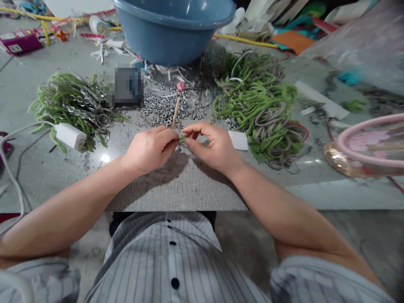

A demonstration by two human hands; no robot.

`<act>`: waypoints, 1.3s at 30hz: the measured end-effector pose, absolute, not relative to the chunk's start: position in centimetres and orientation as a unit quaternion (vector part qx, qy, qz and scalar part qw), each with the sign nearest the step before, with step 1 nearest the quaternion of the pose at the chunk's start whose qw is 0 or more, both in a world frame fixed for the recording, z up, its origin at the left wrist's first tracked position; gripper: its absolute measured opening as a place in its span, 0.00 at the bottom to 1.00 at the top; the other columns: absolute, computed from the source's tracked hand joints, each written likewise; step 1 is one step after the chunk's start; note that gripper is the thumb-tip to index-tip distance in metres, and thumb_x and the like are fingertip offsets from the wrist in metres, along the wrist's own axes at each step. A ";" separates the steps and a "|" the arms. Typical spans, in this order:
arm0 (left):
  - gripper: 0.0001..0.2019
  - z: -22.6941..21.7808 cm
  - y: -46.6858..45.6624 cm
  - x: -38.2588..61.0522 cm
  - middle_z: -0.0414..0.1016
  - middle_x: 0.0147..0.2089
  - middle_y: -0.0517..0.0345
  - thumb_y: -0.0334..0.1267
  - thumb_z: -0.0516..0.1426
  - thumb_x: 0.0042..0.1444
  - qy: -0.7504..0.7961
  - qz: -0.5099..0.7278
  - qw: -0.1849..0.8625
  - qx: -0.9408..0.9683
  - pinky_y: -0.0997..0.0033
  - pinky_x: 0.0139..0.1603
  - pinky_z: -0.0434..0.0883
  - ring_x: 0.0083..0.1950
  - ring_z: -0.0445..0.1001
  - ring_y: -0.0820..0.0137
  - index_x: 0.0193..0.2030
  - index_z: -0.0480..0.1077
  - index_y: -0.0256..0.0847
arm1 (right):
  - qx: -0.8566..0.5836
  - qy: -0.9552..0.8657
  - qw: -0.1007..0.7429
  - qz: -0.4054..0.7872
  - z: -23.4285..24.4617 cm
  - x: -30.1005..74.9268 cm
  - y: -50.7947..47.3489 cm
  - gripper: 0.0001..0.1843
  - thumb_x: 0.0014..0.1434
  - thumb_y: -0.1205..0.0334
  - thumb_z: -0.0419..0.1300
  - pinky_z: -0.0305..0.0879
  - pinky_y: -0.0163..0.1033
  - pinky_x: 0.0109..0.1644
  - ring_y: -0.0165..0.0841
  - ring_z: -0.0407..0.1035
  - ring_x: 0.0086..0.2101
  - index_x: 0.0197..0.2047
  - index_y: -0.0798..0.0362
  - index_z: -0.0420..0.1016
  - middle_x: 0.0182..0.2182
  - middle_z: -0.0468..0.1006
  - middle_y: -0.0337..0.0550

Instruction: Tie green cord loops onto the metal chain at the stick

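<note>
left hand (152,147) and right hand (212,145) nearly meet, pinching a small green piece (182,138) beside metal rings (162,110).

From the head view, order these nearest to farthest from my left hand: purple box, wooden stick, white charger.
From your left hand:
1. Wooden stick, just beyond it.
2. White charger, off to its left.
3. Purple box, farther back, near the view's left edge.
</note>
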State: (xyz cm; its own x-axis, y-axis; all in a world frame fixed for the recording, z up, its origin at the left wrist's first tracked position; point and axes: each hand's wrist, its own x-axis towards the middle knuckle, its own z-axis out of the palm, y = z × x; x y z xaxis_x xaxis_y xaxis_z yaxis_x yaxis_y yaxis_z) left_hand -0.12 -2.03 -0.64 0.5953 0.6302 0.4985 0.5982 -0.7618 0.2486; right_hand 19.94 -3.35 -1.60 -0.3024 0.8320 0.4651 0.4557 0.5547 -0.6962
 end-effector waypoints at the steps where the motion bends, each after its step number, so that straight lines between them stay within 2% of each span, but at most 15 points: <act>1: 0.12 -0.6 -2.0 -0.1 0.75 0.31 0.55 0.37 0.50 0.62 0.344 0.284 0.029 0.895 0.75 0.30 0.65 0.29 0.72 0.74 0.38 0.74 0.37 | -0.419 -0.779 0.414 0.214 -1.6 19.9 -3.4 0.15 0.62 0.48 0.57 0.65 0.41 0.43 0.32 0.70 0.34 0.41 0.51 0.75 0.35 0.78 0.42; 9: 0.12 -0.3 -2.2 0.0 0.76 0.30 0.55 0.38 0.51 0.61 0.357 0.259 0.052 0.896 0.75 0.29 0.66 0.29 0.72 0.73 0.37 0.75 0.39 | -0.441 -0.788 0.379 0.202 -1.0 19.7 -3.7 0.11 0.61 0.54 0.55 0.63 0.44 0.46 0.34 0.69 0.31 0.31 0.49 0.74 0.27 0.77 0.39; 17: 0.11 0.0 -2.0 0.1 0.77 0.31 0.55 0.34 0.50 0.59 0.372 0.275 0.117 0.879 0.73 0.33 0.68 0.31 0.73 0.72 0.36 0.74 0.39 | -0.460 -0.754 0.398 0.248 -1.0 19.9 -3.6 0.08 0.59 0.58 0.56 0.64 0.40 0.39 0.33 0.69 0.30 0.31 0.50 0.72 0.26 0.77 0.39; 20: 0.11 0.1 -1.9 0.1 0.77 0.31 0.56 0.33 0.50 0.58 0.367 0.285 0.141 0.874 0.74 0.33 0.68 0.29 0.71 0.74 0.34 0.74 0.37 | -0.444 -0.759 0.406 0.249 -1.0 20.0 -3.5 0.10 0.61 0.57 0.55 0.65 0.41 0.41 0.33 0.71 0.34 0.38 0.51 0.75 0.33 0.79 0.42; 23: 0.11 0.1 -1.9 0.1 0.76 0.30 0.56 0.33 0.50 0.58 0.371 0.289 0.157 0.868 0.74 0.33 0.67 0.29 0.70 0.74 0.34 0.74 0.36 | -0.424 -0.778 0.406 0.223 -1.1 20.1 -3.6 0.17 0.64 0.52 0.52 0.66 0.43 0.44 0.34 0.72 0.37 0.51 0.49 0.73 0.44 0.80 0.45; 26: 0.11 0.1 -1.9 0.2 0.76 0.30 0.56 0.33 0.50 0.58 0.372 0.289 0.171 0.865 0.74 0.33 0.67 0.29 0.70 0.74 0.34 0.73 0.36 | -0.414 -0.812 0.378 0.161 -1.2 20.2 -3.5 0.20 0.65 0.47 0.52 0.64 0.45 0.46 0.35 0.72 0.36 0.54 0.47 0.72 0.45 0.80 0.46; 31: 0.11 0.2 -1.9 0.2 0.76 0.29 0.57 0.33 0.50 0.58 0.367 0.288 0.181 0.866 0.76 0.32 0.66 0.29 0.69 0.75 0.33 0.73 0.36 | -0.403 -0.839 0.356 0.081 -1.5 20.2 -3.1 0.21 0.67 0.46 0.47 0.60 0.44 0.45 0.36 0.73 0.38 0.42 0.49 0.77 0.36 0.81 0.45; 33: 0.11 0.3 -2.0 0.3 0.75 0.28 0.58 0.34 0.51 0.58 0.372 0.289 0.179 0.864 0.76 0.30 0.65 0.27 0.68 0.76 0.33 0.74 0.37 | -0.412 -0.840 0.346 0.075 -1.4 20.1 -3.1 0.24 0.68 0.45 0.44 0.58 0.43 0.44 0.36 0.73 0.37 0.38 0.48 0.76 0.33 0.80 0.43; 39: 0.10 0.1 -2.3 0.4 0.76 0.27 0.59 0.37 0.53 0.60 0.368 0.302 0.165 0.864 0.78 0.27 0.62 0.25 0.68 0.78 0.37 0.75 0.38 | -0.416 -0.847 0.314 0.103 -1.1 19.8 -3.4 0.29 0.69 0.42 0.37 0.54 0.42 0.41 0.33 0.68 0.30 0.32 0.50 0.71 0.27 0.75 0.42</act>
State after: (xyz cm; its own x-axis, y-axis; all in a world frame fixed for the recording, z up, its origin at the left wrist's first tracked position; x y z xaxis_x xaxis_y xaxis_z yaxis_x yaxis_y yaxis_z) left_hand 0.37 -2.26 0.13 0.5473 0.7351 0.4002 0.5364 -0.6751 0.5065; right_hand 19.79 -3.36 -1.11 -0.4574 0.7692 0.4462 0.6405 0.6331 -0.4347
